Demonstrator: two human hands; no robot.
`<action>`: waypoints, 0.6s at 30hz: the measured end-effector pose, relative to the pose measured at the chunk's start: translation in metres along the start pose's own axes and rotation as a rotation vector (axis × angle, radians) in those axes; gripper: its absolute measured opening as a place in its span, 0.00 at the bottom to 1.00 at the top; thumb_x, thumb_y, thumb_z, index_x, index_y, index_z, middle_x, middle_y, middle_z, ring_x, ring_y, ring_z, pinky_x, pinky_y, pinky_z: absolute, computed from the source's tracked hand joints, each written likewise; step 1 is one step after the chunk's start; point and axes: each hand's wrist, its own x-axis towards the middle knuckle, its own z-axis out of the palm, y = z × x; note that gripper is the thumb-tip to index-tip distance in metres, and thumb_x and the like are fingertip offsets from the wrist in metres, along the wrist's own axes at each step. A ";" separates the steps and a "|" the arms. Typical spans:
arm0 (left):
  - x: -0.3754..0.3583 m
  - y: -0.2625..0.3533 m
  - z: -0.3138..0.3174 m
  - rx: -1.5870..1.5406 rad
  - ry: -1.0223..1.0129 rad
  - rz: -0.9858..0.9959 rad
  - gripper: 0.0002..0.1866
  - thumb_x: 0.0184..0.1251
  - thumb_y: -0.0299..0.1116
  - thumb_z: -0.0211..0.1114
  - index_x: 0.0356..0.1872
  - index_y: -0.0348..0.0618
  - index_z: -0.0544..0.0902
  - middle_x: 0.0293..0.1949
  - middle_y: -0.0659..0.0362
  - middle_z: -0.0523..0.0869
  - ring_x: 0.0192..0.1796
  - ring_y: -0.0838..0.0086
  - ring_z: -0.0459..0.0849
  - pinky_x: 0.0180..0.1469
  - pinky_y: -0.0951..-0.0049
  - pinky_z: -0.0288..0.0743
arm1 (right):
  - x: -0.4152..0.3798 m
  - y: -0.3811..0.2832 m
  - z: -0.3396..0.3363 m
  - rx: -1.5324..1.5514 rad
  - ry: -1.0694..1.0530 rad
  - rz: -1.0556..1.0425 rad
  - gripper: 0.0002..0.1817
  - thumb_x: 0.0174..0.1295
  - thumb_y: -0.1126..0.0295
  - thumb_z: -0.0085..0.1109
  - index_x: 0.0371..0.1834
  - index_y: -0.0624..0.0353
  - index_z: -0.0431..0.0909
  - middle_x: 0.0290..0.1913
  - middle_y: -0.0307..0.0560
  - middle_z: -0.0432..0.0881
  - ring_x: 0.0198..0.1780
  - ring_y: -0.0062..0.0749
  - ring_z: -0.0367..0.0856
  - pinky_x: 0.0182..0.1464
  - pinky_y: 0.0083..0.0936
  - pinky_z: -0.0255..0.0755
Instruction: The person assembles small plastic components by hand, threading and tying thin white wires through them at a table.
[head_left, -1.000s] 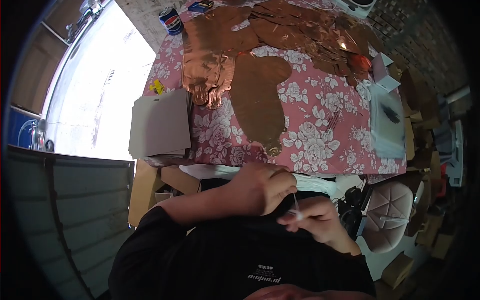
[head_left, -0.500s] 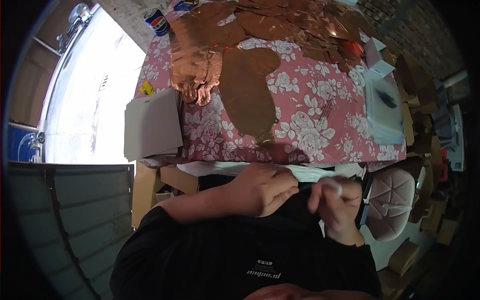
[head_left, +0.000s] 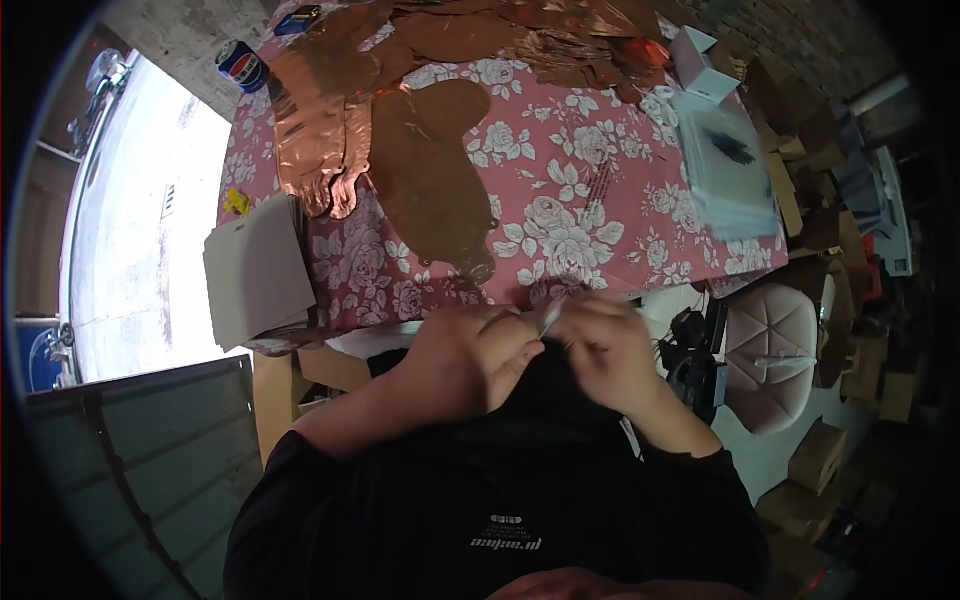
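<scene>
Both hands meet in front of my chest, just off the table's near edge. My left hand point(head_left: 465, 350) is closed, with its fingers curled and the thumb pressed against them; what it grips, if anything, is hidden. My right hand point(head_left: 610, 350) is closed right beside it, blurred by motion. A small white thing point(head_left: 551, 316) shows at the right hand's fingertips, touching or close to the left fist; its kind is too blurred to tell. Beyond the hands a flat brown-copper foil piece point(head_left: 425, 170), like an uninflated balloon, lies on the flowered tablecloth point(head_left: 560, 230).
Shiny copper foil pieces point(head_left: 320, 130) are stacked at left, with more foil point(head_left: 570, 60) at the back. Around them are a soda can point(head_left: 242, 66), grey cards point(head_left: 258, 272), a yellow clip point(head_left: 237, 201), clear plastic bags point(head_left: 730, 180) and a white box point(head_left: 705, 65). A stool point(head_left: 768, 358) stands right.
My right hand has moved left and up to meet my left hand, bringing the white thing between them. The camera view has turned, so the table appears shifted left.
</scene>
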 end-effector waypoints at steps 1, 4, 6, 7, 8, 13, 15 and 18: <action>0.001 0.000 -0.001 0.014 0.039 -0.007 0.05 0.67 0.26 0.73 0.39 0.39 0.85 0.29 0.50 0.85 0.29 0.52 0.87 0.31 0.58 0.77 | -0.010 0.002 0.007 0.290 -0.223 0.148 0.07 0.68 0.83 0.66 0.44 0.61 0.89 0.40 0.45 0.93 0.43 0.29 0.90 0.46 0.30 0.82; 0.004 -0.009 0.000 -0.043 0.003 0.066 0.10 0.66 0.29 0.75 0.44 0.39 0.85 0.33 0.52 0.87 0.31 0.53 0.88 0.31 0.57 0.80 | -0.015 -0.019 -0.004 1.158 -0.450 0.347 0.08 0.73 0.77 0.69 0.52 0.63 0.91 0.45 0.54 0.94 0.37 0.31 0.90 0.45 0.29 0.84; 0.005 -0.006 0.009 -0.087 0.010 0.098 0.08 0.67 0.29 0.75 0.43 0.40 0.85 0.33 0.52 0.88 0.31 0.53 0.88 0.32 0.57 0.81 | -0.026 -0.017 0.002 1.341 -0.058 0.294 0.12 0.76 0.72 0.68 0.58 0.66 0.89 0.48 0.60 0.94 0.37 0.33 0.90 0.46 0.28 0.85; 0.005 -0.004 0.011 -0.064 0.014 0.103 0.08 0.67 0.29 0.75 0.42 0.40 0.85 0.33 0.53 0.88 0.31 0.53 0.88 0.32 0.56 0.81 | -0.021 -0.007 0.004 1.205 0.063 0.211 0.13 0.79 0.72 0.64 0.60 0.67 0.88 0.50 0.60 0.94 0.38 0.33 0.90 0.44 0.28 0.83; 0.005 -0.002 0.012 -0.039 0.018 0.111 0.07 0.67 0.29 0.75 0.41 0.40 0.85 0.33 0.53 0.88 0.31 0.53 0.88 0.32 0.56 0.81 | -0.011 -0.003 0.003 1.205 0.068 0.212 0.13 0.79 0.72 0.64 0.60 0.67 0.88 0.50 0.60 0.94 0.38 0.33 0.90 0.44 0.28 0.83; 0.006 -0.007 0.001 0.014 0.103 0.046 0.06 0.68 0.29 0.74 0.40 0.41 0.85 0.31 0.52 0.87 0.32 0.52 0.88 0.32 0.56 0.80 | -0.014 -0.003 0.002 0.690 -0.334 0.342 0.11 0.68 0.85 0.64 0.48 0.63 0.92 0.48 0.49 0.96 0.39 0.30 0.90 0.42 0.26 0.81; 0.007 -0.009 0.004 -0.049 0.058 0.015 0.06 0.68 0.29 0.74 0.40 0.41 0.85 0.31 0.52 0.87 0.33 0.52 0.89 0.32 0.56 0.80 | -0.020 -0.015 -0.005 1.213 -0.336 0.430 0.08 0.72 0.78 0.67 0.49 0.65 0.92 0.49 0.55 0.95 0.33 0.29 0.87 0.35 0.24 0.79; 0.007 -0.005 0.011 -0.087 -0.072 -0.004 0.08 0.68 0.30 0.75 0.43 0.41 0.85 0.33 0.52 0.88 0.35 0.52 0.90 0.36 0.55 0.81 | -0.019 -0.009 -0.001 1.427 0.106 0.329 0.12 0.77 0.69 0.66 0.54 0.65 0.92 0.53 0.62 0.93 0.31 0.27 0.85 0.31 0.22 0.76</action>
